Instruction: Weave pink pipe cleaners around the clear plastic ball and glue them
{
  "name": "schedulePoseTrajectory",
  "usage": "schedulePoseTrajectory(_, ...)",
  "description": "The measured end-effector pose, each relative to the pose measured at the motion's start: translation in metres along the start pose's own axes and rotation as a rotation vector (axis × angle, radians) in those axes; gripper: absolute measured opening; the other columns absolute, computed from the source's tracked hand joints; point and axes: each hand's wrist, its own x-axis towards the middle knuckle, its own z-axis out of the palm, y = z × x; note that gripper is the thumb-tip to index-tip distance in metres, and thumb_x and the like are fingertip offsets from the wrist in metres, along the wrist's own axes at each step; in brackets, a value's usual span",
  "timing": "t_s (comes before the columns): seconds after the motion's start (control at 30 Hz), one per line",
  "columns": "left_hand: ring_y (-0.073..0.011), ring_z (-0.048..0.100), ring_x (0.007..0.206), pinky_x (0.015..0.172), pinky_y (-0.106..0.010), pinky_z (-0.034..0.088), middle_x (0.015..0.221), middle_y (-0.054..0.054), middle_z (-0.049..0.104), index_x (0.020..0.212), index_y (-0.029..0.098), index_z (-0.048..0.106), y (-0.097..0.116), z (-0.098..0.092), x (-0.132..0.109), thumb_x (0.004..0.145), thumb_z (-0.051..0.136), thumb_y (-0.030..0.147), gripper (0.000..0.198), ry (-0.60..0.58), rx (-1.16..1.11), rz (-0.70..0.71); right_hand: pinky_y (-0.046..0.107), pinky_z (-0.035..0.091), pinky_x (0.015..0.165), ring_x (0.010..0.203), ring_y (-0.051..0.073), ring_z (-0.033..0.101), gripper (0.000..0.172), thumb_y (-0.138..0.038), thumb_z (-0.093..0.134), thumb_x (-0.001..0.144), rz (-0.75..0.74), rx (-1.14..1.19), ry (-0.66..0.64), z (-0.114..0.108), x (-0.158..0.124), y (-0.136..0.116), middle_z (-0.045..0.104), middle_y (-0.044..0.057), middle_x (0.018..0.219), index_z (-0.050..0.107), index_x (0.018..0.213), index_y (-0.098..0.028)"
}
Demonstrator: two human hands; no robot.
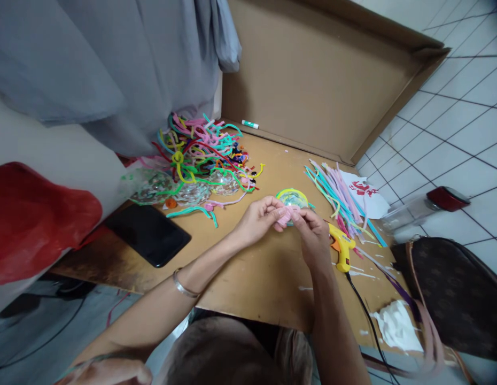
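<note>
Over the middle of the brown table, my left hand (261, 215) and my right hand (313, 231) meet with fingertips pinched on a small pink fuzzy piece (286, 216), which looks like coiled pipe cleaner. Part of it is hidden by the fingers. Just behind it lies a round, clear plastic piece with a yellow pipe-cleaner rim (292, 194); my hands cover its near side. A yellow hot glue gun (341, 247) rests beside my right hand, its nozzle end hidden by that hand.
A pile of colourful pipe cleaners (200, 139) and clear domes (192, 192) are at left, near a black phone (152, 234). Straight pipe cleaners (336, 192), a clear bottle (412, 211), crumpled tissue (397, 326) and a brown bag (457, 294) line the right. Cardboard (312, 80) stands behind.
</note>
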Motion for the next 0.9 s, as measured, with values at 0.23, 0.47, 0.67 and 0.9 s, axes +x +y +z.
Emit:
schedulePoseTrajectory(0.23,-0.0089,0.06,0.058,0.056,-0.02,0.05,0.068,-0.001,0.064,0.081,0.013,0.057,-0.0024,0.0007,-0.0008,0.075,0.071,0.051,0.041,0.003,0.029,0.012,0.032,0.052,0.072,0.074,0.018,0.064,0.017,-0.036,0.066,0.081,0.024,0.006,0.009,0.0004,0.0003,-0.0023,0.07,0.0,0.072,0.068,0.073,-0.022)
schedulePoseTrajectory(0.47,-0.0092,0.06,0.059,0.057,-0.02,0.05,0.069,-0.001,0.063,0.081,0.013,0.057,-0.0007,0.0014,-0.0022,0.076,0.07,0.049,0.038,0.002,0.052,0.01,0.03,0.052,0.07,0.073,0.017,0.065,0.013,-0.033,0.068,0.081,0.035,0.02,0.0,-0.0017,0.0007,-0.0017,0.07,-0.001,0.072,0.068,0.074,-0.022)
schedulePoseTrajectory(0.67,-0.009,0.058,0.061,0.059,-0.021,0.049,0.071,-0.001,0.062,0.084,0.014,0.056,-0.0009,0.0019,-0.0052,0.085,0.061,0.044,0.03,-0.007,0.174,0.042,0.03,0.052,0.071,0.075,0.017,0.063,0.014,-0.033,0.068,0.08,0.047,0.017,-0.012,-0.0022,0.0013,-0.0003,0.069,0.0,0.074,0.07,0.074,-0.021)
schedulePoseTrajectory(0.9,-0.009,0.052,0.058,0.06,-0.021,0.04,0.065,0.002,0.057,0.084,0.016,0.058,-0.0017,0.0008,-0.0091,0.096,0.044,0.033,0.025,0.013,0.63,0.206,0.028,0.052,0.066,0.069,0.016,0.062,0.013,-0.032,0.072,0.076,0.092,0.045,-0.007,-0.0023,0.0004,-0.0004,0.068,0.001,0.072,0.071,0.074,-0.02)
